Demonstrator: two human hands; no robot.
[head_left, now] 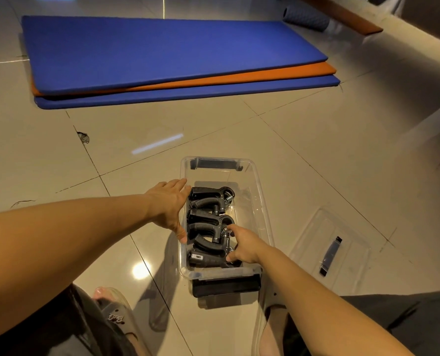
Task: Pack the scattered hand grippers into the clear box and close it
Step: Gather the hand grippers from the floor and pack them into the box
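Right hand (243,249) over hand grippers (205,220), grip partly hidden, left hand (168,204) at box (261,194)

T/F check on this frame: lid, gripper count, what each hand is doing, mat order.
1. The lid is on the clear box. False: it lies on the floor to the right of the box.
2. Three hand grippers lie in the box. True.
3. The right hand is in the box, gripping the nearest gripper. True.
4. The left hand lifts a gripper. False: it rests against the box's left wall and holds nothing.
5. The top mat is orange. False: a blue mat is on top, with the orange mat beneath.
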